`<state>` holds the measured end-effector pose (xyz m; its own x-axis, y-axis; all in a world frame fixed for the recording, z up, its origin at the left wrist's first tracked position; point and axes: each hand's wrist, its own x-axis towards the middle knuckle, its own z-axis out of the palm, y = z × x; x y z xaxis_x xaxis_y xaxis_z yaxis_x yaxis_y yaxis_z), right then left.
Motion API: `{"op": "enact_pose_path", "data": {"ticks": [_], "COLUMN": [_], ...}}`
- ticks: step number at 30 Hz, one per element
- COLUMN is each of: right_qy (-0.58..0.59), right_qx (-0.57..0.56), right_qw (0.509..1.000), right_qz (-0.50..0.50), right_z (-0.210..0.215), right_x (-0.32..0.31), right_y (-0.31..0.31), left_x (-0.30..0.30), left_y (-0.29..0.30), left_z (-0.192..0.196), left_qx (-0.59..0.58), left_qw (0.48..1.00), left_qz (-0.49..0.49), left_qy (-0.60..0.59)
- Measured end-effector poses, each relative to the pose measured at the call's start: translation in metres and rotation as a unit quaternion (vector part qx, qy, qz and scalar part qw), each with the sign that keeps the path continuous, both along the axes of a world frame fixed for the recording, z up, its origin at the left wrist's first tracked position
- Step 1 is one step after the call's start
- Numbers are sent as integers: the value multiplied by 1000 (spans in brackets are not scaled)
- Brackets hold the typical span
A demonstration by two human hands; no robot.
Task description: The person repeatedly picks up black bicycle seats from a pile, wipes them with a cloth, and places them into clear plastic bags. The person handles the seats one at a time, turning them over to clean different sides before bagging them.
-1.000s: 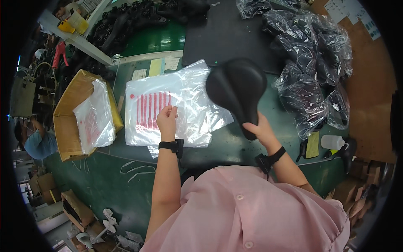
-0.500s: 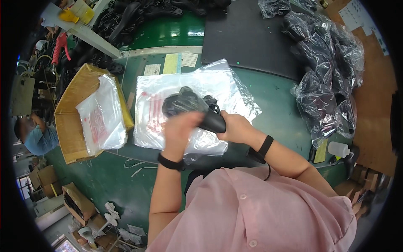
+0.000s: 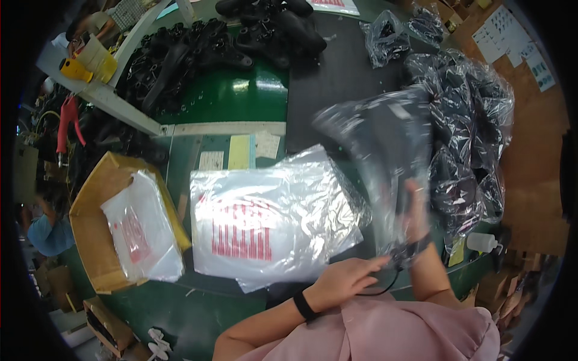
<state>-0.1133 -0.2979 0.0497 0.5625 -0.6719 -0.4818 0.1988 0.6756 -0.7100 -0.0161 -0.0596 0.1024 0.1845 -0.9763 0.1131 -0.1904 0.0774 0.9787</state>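
The right hand (image 3: 415, 210) is raised above the table edge, fingers closed around a bagged black saddle (image 3: 385, 156). The saddle sits inside a clear plastic bag and is motion-blurred; its wide end points up and left, and the loose bag mouth hangs down past the wrist. The left hand (image 3: 346, 280) lies low, just beside the bag's lower end, fingers extended and loosely together, fingertips at or near the hanging plastic; contact cannot be confirmed. It grips nothing visible. A dark band circles each wrist.

Work surface: a green table (image 3: 229, 96) with a dark mat (image 3: 337, 66) laid over its far middle part. Directly in front of the left hand lies a stack of flat clear bags (image 3: 271, 222) with a red printed block, glossy and wrinkled. To the right of the held saddle, a heap of already bagged saddles (image 3: 469, 132) lies against the table's right side, touching or nearly touching the one in hand. A small white squeeze bottle (image 3: 481, 242) stands near the right table edge.

To the left, an open cardboard box (image 3: 90, 210) holds more printed clear bags (image 3: 141, 231). Beyond it, unbagged black saddles (image 3: 186, 54) are piled at the far left of the table. Small paper slips (image 3: 239, 151) lie flat between the mat and the bag stack. Red-handled pliers (image 3: 67, 120) hang at the far left. Another person's blue sleeve (image 3: 48, 234) shows at the left edge. The wearer's shirt is pink.
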Motion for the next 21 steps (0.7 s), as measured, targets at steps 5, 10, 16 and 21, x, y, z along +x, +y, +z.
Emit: {"op": "enact_pose_path", "data": {"ticks": [5,10,16,21], "right_qy": [-274,124,407,311], "right_qx": [-112,-486,-738,-832], "right_qw": [940,865,533,458], "right_qz": [-172,30,72,43], "right_z": [52,-19,-12,-9], "right_x": [62,278,464,404], "right_y": [-149,-129,-166,-183], "left_x": [27,41,50,49], "left_y": [36,58,68,67], "left_z": [-85,-139,-145,-145], "left_qx": [151,168,202,176], "left_qw": [984,977,974,971], "left_qz": [92,129,97,126], "left_qy": [-16,-18,43,99]}}
